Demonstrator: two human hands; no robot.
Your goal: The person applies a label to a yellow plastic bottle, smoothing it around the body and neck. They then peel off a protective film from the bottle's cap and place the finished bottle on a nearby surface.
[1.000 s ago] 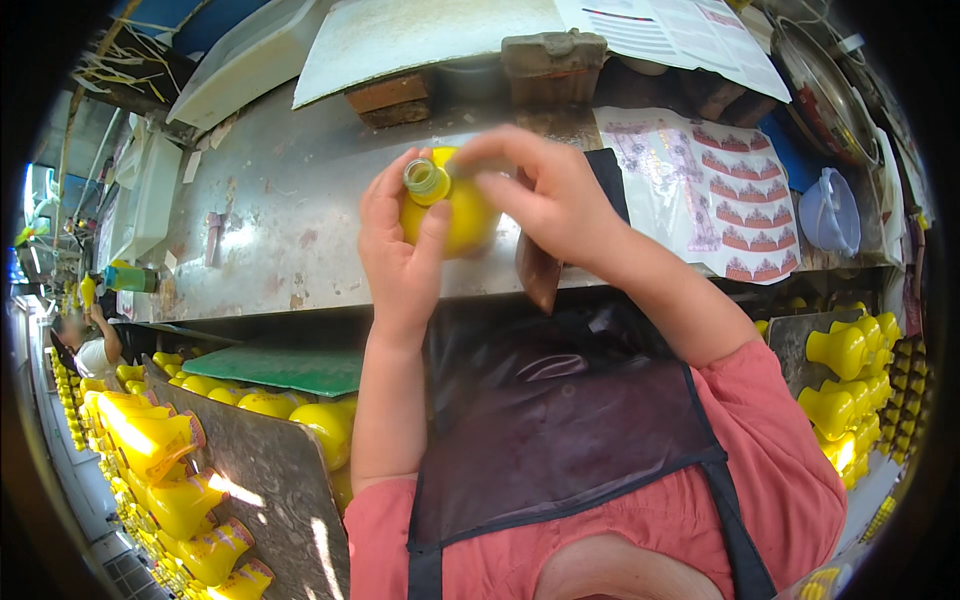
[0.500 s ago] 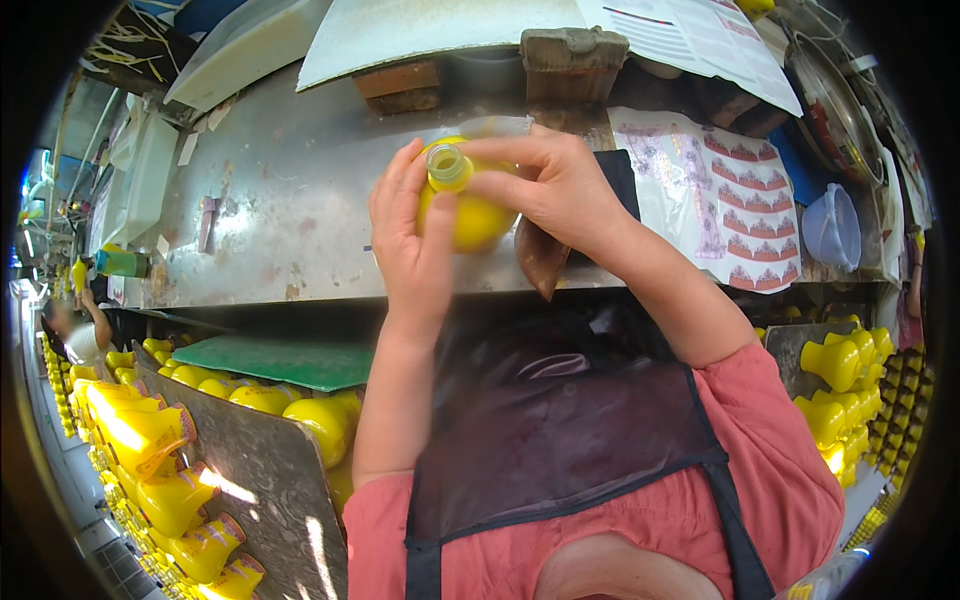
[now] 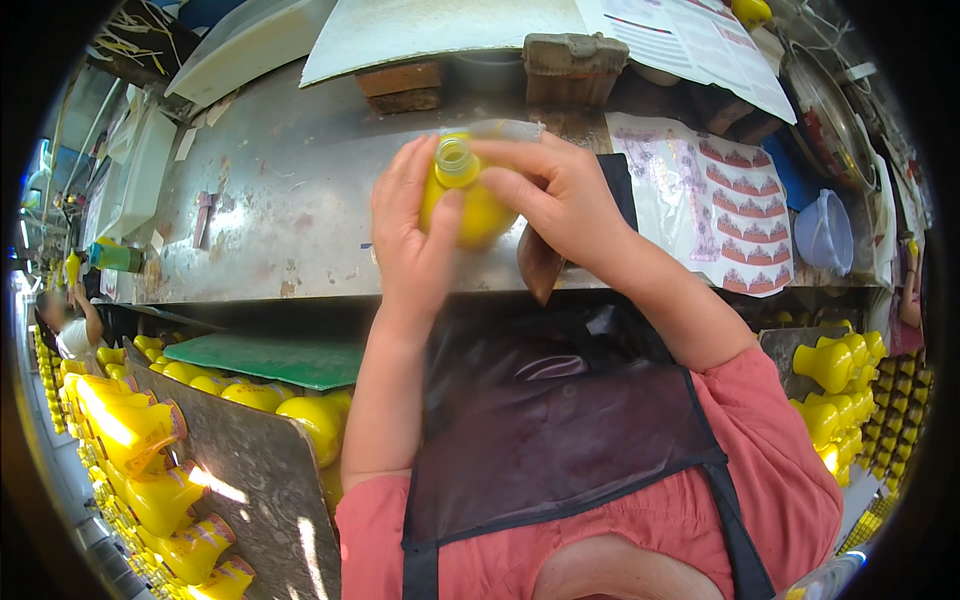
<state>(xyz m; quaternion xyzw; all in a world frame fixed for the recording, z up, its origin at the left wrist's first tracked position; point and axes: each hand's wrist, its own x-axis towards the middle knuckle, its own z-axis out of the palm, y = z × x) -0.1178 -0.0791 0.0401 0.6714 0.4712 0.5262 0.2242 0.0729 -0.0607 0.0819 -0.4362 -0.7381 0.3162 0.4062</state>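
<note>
"One yellow bottle (image 3: 482, 214) is being handled. Specify location."

"Upper centre of the frame, over the metal worktop (image 3: 290, 190), open mouth visible."

"Specify hand states."

"Left hand (image 3: 408, 228): wrapped around the bottle's left side, thumb near the neck. Right hand (image 3: 568, 195): at the bottle's right side, forefinger and thumb bent toward the neck; blur prevents telling whether it pinches anything."

Holding a yellow round-bodied bottle (image 3: 472, 215) over a metal tabletop (image 3: 290, 200), with the left hand (image 3: 411, 232) around its left side and the right hand (image 3: 562, 192) at its right. Working left of a sheet printed with red motifs (image 3: 742, 200).
</note>
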